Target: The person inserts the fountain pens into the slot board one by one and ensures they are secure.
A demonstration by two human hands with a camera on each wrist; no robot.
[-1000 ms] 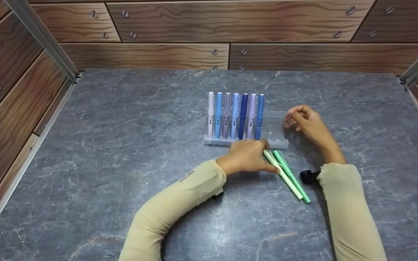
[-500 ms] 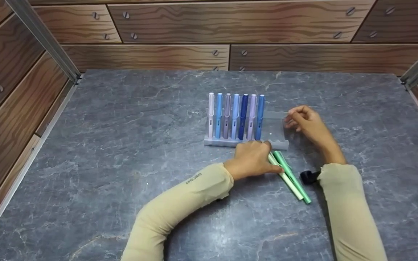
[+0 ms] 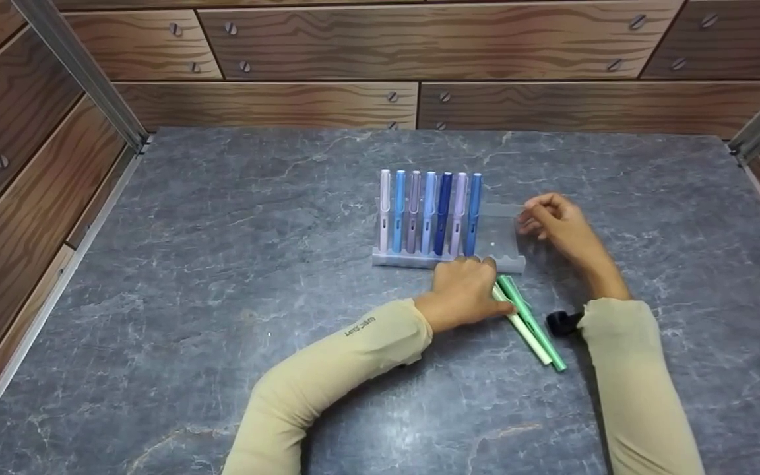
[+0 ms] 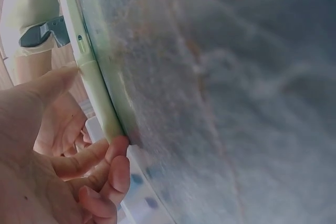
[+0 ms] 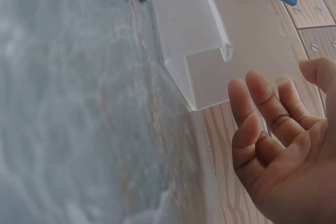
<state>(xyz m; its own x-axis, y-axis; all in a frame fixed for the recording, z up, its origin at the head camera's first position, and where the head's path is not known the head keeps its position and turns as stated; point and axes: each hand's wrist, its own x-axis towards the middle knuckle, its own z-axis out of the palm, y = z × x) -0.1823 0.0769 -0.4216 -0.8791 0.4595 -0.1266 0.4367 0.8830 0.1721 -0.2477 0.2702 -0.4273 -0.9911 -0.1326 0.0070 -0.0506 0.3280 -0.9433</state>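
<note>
A clear plastic pen stand (image 3: 502,231) holds several capped pens (image 3: 443,214) in blue and purple shades, side by side and leaning back. In front of its right end, a pale green pen (image 3: 530,336) and a darker green pen (image 3: 539,334) lie side by side on the table. My left hand (image 3: 466,290) pinches the pale green pen, the thumb along its barrel and the fingertips at its far end, as the left wrist view shows. At the stand's upper right corner, my right hand (image 3: 558,227) holds the edge between thumb and fingers, the other fingers loosely bent.
The grey marbled table (image 3: 189,297) reaches back to a wood-patterned wall (image 3: 320,105). Metal posts (image 3: 80,72) rise at the rear corners. A black wrist camera (image 3: 561,323) sits by the right sleeve, close to the green pens.
My left hand has slid slightly right and down along the pale green pen, covering more of its upper end. The right hand, the stand and its pens keep their places.
</note>
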